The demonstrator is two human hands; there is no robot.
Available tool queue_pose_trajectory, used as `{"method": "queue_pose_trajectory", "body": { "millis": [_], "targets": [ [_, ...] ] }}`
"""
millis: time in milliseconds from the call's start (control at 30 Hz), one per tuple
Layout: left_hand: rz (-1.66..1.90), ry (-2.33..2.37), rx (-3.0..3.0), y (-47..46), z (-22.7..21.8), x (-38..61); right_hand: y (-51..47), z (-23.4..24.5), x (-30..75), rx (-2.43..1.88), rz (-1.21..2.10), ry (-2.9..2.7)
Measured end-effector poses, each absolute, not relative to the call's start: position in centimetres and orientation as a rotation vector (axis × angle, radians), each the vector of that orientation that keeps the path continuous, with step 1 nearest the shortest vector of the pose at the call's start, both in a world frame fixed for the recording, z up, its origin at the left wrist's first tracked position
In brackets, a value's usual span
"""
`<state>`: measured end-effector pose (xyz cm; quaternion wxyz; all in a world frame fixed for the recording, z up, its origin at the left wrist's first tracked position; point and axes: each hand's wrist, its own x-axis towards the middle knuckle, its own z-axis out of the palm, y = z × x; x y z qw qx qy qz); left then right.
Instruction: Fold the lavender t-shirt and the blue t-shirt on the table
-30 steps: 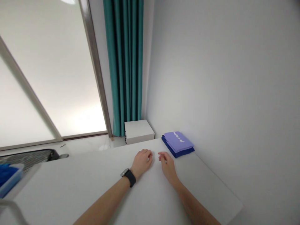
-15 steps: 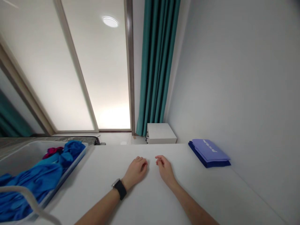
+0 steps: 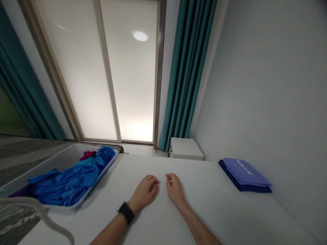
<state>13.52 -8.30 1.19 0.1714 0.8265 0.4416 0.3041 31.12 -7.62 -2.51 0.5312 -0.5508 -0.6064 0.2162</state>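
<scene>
My left hand (image 3: 143, 193), with a black watch on its wrist, rests on the white table (image 3: 204, 211) with its fingers loosely curled and nothing in them. My right hand (image 3: 174, 190) lies just beside it, fingers also loosely curled, holding nothing. A folded stack of purple and dark blue cloths (image 3: 244, 174) sits at the table's far right, near the wall. A grey tub (image 3: 58, 160) at the left holds crumpled blue garments (image 3: 68, 178) and a bit of red cloth.
A small white cabinet (image 3: 186, 149) stands on the floor beyond the table, beside teal curtains (image 3: 187, 75). Frosted sliding doors fill the back. A white tube (image 3: 38, 211) curves across the lower left corner. A plain wall rises at the right.
The view has swung to the left, bringing the tub of blue garments into sight and shifting the folded stack to the right. Both hands stay resting on the table, hardly moved.
</scene>
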Motion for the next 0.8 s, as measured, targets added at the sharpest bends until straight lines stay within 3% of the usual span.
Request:
{"method": "queue_pose_trajectory", "body": {
  "millis": [267, 800],
  "targets": [
    [0.874, 1.244, 2.293, -8.3, 1.2, 13.1, -8.4, -1.8, 31.8, -1.245, 0.528, -1.541],
    [0.553, 1.231, 2.797, -7.9, 1.9, 13.7, -8.4, -1.9, 32.1, -1.207, 0.546, -1.516]
  ]
}}
